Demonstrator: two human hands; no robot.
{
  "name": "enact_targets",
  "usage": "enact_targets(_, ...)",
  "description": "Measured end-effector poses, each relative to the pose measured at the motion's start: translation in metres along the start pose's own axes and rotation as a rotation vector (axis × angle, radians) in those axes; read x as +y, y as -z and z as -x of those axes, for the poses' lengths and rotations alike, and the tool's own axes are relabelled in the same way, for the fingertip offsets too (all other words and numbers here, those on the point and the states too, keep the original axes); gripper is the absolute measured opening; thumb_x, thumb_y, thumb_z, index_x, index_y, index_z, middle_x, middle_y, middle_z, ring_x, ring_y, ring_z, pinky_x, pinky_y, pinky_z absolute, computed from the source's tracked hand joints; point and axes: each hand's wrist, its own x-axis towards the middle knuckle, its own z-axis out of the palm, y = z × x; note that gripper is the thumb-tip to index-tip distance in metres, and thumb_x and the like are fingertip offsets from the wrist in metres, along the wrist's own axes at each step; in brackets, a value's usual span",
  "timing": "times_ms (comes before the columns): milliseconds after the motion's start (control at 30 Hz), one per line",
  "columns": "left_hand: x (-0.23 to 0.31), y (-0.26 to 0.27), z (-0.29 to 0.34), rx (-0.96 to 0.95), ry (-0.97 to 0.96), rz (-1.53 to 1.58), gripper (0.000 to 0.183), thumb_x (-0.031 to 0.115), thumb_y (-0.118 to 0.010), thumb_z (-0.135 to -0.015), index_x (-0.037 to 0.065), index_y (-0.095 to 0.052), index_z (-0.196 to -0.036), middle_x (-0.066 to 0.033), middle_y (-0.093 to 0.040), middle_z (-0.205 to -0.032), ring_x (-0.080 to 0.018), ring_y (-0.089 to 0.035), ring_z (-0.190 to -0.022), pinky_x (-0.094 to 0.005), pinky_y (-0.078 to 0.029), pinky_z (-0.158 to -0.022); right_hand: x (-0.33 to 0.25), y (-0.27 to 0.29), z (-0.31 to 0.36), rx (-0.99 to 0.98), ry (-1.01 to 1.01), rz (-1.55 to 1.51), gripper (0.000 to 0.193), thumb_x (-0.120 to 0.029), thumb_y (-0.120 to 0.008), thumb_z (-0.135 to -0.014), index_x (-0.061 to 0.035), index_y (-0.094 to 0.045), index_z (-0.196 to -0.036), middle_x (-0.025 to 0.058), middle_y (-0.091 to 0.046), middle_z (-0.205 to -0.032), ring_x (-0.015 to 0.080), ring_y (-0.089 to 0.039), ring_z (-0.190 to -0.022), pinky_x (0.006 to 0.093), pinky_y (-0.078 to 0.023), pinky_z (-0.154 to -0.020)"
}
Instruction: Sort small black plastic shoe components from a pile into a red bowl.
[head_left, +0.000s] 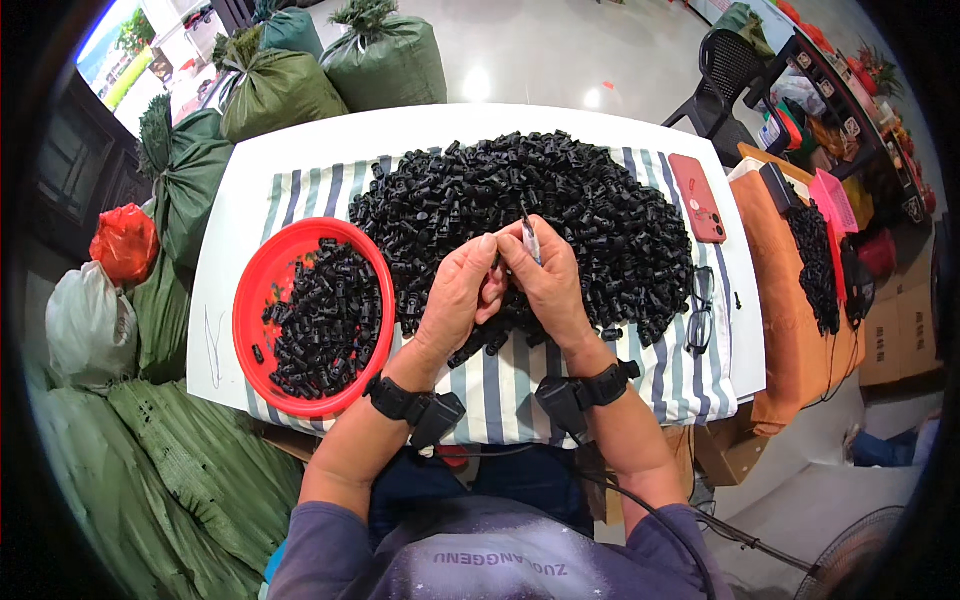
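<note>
Holding both hands close together, right over the near part of the heap of black plastic pieces (560, 190), with thumbs almost meeting. Pinching a slim pale tool (532, 245) in the right hand (552, 285), between thumb and fingers, and pointing its dark end away from the body, leaning a touch to the left. Running its long axis nearly straight out over the heap, then, with that dark end showing beyond the knuckles. Curling the left hand (458, 290) in just beside, pressing thumb and forefinger together at the tips and folding the other fingers underneath. Pinching a small piece there too? Not showing clearly from above; being unable to tell.

Now looking at how it all lines up: lying inside the right hand's grip, that tool, and having the left hand's fingertips just to its left, a little nearer the body. Facing loose pieces almost all round: beyond the fingertips, out past the right hand, and some nearer the body, by the striped cloth (480, 400). Finding the red basin (243, 320) off to the left, closer to the left hand but apart from it, and carrying more black pieces. Spotting glasses (700, 325) and a red phone (697, 200) on the right side of the table (215, 300), beside the heap, well apart from the right hand.
</note>
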Motion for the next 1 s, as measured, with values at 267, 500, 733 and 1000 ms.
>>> enact_targets(267, 0.002, 0.004, -0.001, 0.011, -0.011, 0.073, 0.040, 0.039, -0.035, -0.099, 0.009, -0.041, -0.073, 0.0025, -0.036, -0.056, -0.0057, -0.029, -0.042, -0.0182, -0.024, -0.036, 0.003, 0.007, -0.003, 0.141, 0.107, 0.264, 0.015, -0.018, -0.060, -0.090, -0.0042, -0.057, -0.084, -0.0032, -0.056, -0.067, 0.0035, -0.052, -0.060, 0.0221, -0.041, -0.051)
enact_targets(500, 0.028, 0.021, 0.001, 0.324, -0.374, 0.385, 0.038, 0.043, -0.035, -0.098, 0.012, -0.043, -0.077, 0.0023, -0.034, -0.058, -0.0084, -0.029, -0.041, -0.0225, -0.024, -0.038, 0.001, 0.007, -0.003, 0.161, 0.230, 0.913, 0.017, -0.019, -0.067, -0.078, -0.0120, -0.058, -0.090, 0.0067, -0.061, -0.077, 0.0263, -0.062, -0.065, 0.0334, -0.047, -0.054)
enact_targets(733, 0.035, 0.061, 0.024, 0.381, -0.459, 0.631, 0.035, 0.041, -0.035, -0.098, 0.014, -0.050, -0.082, 0.0017, -0.044, -0.063, -0.0099, -0.038, -0.046, -0.0222, -0.030, -0.040, 0.007, 0.000, -0.002, -0.001, 0.295, 1.232, 0.025, -0.029, -0.069, -0.075, -0.0116, -0.054, -0.085, 0.0038, -0.059, -0.075, 0.0253, -0.062, -0.063, 0.0351, -0.049, -0.052)
enact_targets(1000, 0.039, 0.054, 0.026, 0.355, -0.293, 0.607, 0.025, 0.029, -0.040, -0.096, 0.009, -0.055, -0.094, 0.0012, -0.043, -0.065, -0.0089, -0.037, -0.047, -0.0217, -0.030, -0.040, 0.010, 0.000, 0.000, -0.060, 0.304, 1.274, 0.027, -0.031, -0.068, -0.076, -0.0101, -0.053, -0.083, 0.0050, -0.059, -0.074, 0.0267, -0.062, -0.061, 0.0369, -0.050, -0.052)
